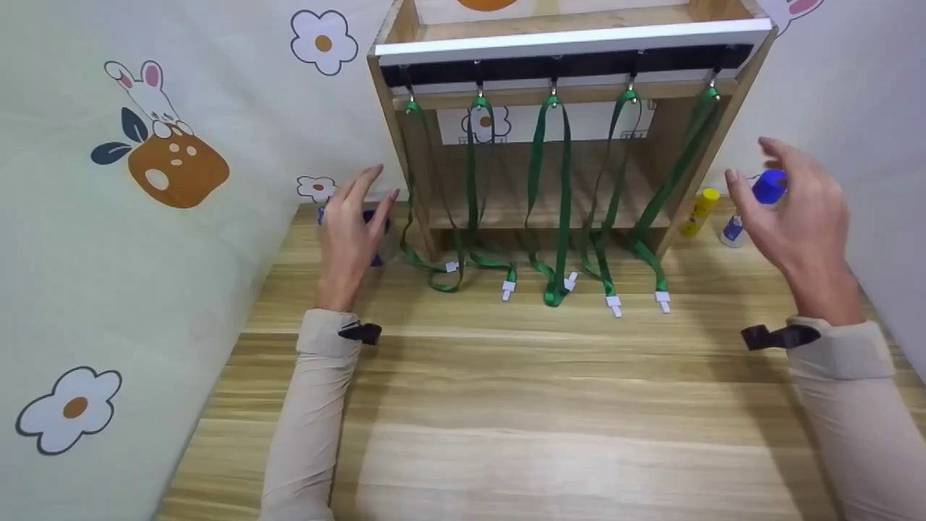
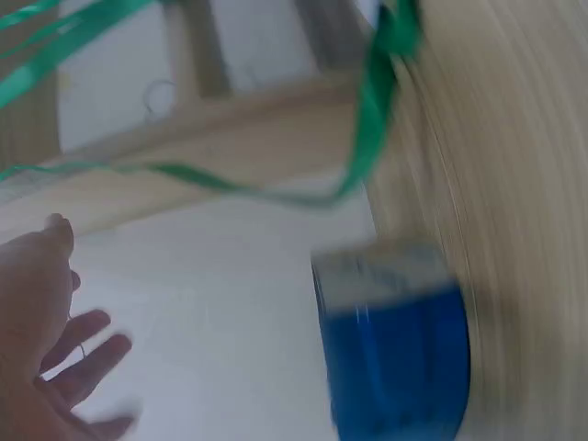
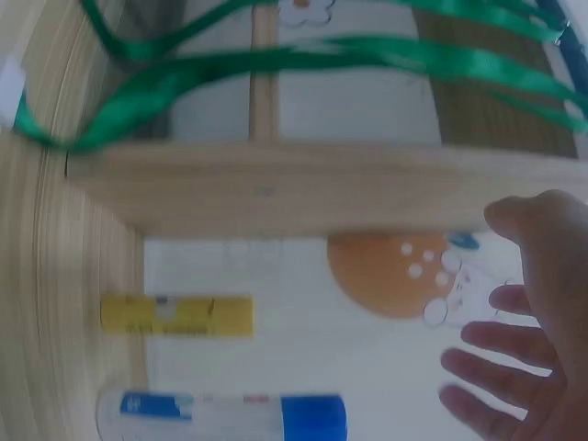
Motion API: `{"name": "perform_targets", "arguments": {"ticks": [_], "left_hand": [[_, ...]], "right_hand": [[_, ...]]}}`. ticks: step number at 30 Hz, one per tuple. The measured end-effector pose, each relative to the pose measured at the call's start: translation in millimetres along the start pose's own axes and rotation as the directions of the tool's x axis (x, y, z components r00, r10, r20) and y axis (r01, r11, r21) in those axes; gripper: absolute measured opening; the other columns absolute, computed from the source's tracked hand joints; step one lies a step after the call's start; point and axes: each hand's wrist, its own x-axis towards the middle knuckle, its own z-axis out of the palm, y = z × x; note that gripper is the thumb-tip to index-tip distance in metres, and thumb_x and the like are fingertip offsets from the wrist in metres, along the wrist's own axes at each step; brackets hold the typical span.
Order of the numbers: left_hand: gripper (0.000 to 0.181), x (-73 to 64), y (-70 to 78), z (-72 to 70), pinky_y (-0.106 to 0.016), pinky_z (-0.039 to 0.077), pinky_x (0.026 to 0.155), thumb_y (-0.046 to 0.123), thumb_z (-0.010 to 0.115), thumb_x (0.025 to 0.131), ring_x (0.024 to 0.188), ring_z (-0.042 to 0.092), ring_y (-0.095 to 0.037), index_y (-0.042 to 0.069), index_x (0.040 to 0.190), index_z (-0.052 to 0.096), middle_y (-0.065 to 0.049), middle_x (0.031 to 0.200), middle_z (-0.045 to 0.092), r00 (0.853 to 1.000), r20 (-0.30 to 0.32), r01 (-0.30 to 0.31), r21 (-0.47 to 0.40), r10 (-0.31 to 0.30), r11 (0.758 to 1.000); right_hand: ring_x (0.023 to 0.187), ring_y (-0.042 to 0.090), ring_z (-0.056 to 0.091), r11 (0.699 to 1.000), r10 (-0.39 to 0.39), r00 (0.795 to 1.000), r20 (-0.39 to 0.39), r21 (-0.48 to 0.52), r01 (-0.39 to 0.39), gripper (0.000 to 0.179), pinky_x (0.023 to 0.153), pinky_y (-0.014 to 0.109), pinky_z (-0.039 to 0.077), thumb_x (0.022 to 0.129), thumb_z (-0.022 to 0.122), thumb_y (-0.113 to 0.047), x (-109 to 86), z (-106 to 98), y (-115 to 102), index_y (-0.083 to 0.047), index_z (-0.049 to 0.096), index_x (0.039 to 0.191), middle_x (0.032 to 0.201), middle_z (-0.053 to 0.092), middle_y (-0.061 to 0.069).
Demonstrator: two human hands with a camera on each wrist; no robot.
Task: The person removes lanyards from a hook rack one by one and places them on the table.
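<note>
Several green lanyards (image 1: 564, 174) hang from hooks on a black strip across the front of a wooden shelf (image 1: 571, 163), their white clips (image 1: 613, 304) lying on the table. My left hand (image 1: 349, 228) is held up beside the shelf's left side, fingers extended and holding nothing; a blue container (image 2: 395, 358) stands near it, partly hidden behind the hand in the head view. On the shelf's right, my right hand (image 1: 799, 210) is raised with fingers spread apart and nothing in it. Both hands look clear of the lanyards.
A yellow tube (image 1: 699, 212) and a white tube with a blue cap (image 3: 225, 418) stand right of the shelf, the latter partly behind my right hand in the head view. Patterned fabric walls (image 1: 173, 289) border the wooden table (image 1: 550, 412).
</note>
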Motion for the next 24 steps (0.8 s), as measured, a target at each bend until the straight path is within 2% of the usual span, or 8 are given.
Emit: {"name": "perform_targets", "arguments": {"ticks": [1,2,4,6,8,13,18,24], "left_hand": [[0.047,0.2,2.0,2.7,-0.053,0.052,0.118,0.04,0.069,0.107,0.131,0.071,-0.032,0.014,0.146,0.069,-0.011,0.145,0.072,1.0,-0.008,0.005,-0.085,-0.005,0.996],[0.044,0.3,3.8,5.5,-0.049,0.059,0.11,0.037,0.071,0.107,0.126,0.074,-0.03,0.013,0.143,0.07,-0.01,0.142,0.074,1.0,-0.013,0.013,-0.165,-0.016,0.986],[0.04,0.1,8.4,10.5,-0.044,0.065,0.098,0.035,0.072,0.106,0.119,0.077,-0.025,0.013,0.14,0.073,-0.007,0.137,0.076,0.999,-0.014,0.032,-0.283,-0.038,0.959],[0.039,-0.6,12.7,15.3,-0.041,0.067,0.089,0.035,0.072,0.106,0.114,0.079,-0.021,0.013,0.138,0.074,-0.006,0.134,0.078,0.998,-0.019,0.046,-0.352,-0.056,0.935],[0.039,-1.2,16.7,19.8,-0.037,0.068,0.086,0.035,0.072,0.106,0.111,0.079,-0.018,0.012,0.137,0.074,-0.006,0.131,0.079,0.997,-0.026,0.058,-0.385,-0.073,0.921],[0.036,-1.0,22.6,28.5,-0.031,0.067,0.083,0.031,0.074,0.105,0.107,0.08,-0.018,0.012,0.135,0.074,-0.008,0.127,0.08,0.991,-0.055,0.091,-0.394,-0.122,0.914],[0.034,0.0,23.4,33.0,-0.036,0.067,0.088,0.026,0.076,0.104,0.107,0.08,-0.019,0.012,0.135,0.073,-0.009,0.126,0.08,0.99,-0.045,0.106,-0.399,-0.135,0.911],[0.036,-1.2,23.2,32.3,-0.041,0.068,0.089,0.027,0.076,0.104,0.106,0.08,-0.018,0.013,0.137,0.072,-0.008,0.126,0.08,0.991,-0.034,0.108,-0.392,-0.131,0.914]], "right_hand": [[0.128,0.039,0.069,0.999,-0.017,1.0,-0.025,0.046,0.018,0.059,0.112,0.032,0.055,0.105,0.064,-0.05,-2.7,3,-4,-0.017,0.061,0.153,0.15,0.068,0.013],[0.119,0.03,0.074,0.995,-0.038,0.998,-0.053,0.085,0.043,0.053,0.103,0.02,0.056,0.105,0.065,-0.047,-5.2,6,-8,-0.014,0.066,0.147,0.142,0.073,0.013],[0.103,0.009,0.076,0.986,-0.08,0.992,-0.097,0.136,0.092,0.045,0.088,0.002,0.048,0.105,0.067,-0.042,-9.7,12,-15,-0.009,0.073,0.135,0.13,0.078,0.012],[0.092,-0.009,0.069,0.972,-0.124,0.983,-0.134,0.185,0.147,0.038,0.081,-0.003,0.045,0.105,0.069,-0.036,-12.6,19,-22,-0.005,0.077,0.125,0.119,0.081,0.015],[0.086,-0.024,0.06,0.963,-0.137,0.98,-0.143,0.212,0.165,0.035,0.078,-0.003,0.045,0.105,0.07,-0.034,-14.5,24,-28,-0.004,0.078,0.12,0.113,0.082,0.014],[0.085,-0.024,0.062,0.951,-0.113,0.986,-0.12,0.276,0.142,0.038,0.077,0.0,0.048,0.104,0.073,-0.038,-15.7,34,-39,-0.005,0.078,0.121,0.112,0.083,0.012],[0.089,-0.024,0.063,0.945,-0.107,0.989,-0.099,0.3,0.132,0.045,0.078,0.001,0.05,0.103,0.074,-0.043,-15.9,41,-43,-0.004,0.078,0.124,0.115,0.083,0.013],[0.089,-0.025,0.06,0.943,-0.132,0.988,-0.077,0.297,0.149,0.046,0.077,0.0,0.048,0.1,0.079,-0.039,-17.2,45,-46,-0.002,0.077,0.126,0.11,0.083,0.015]]}}
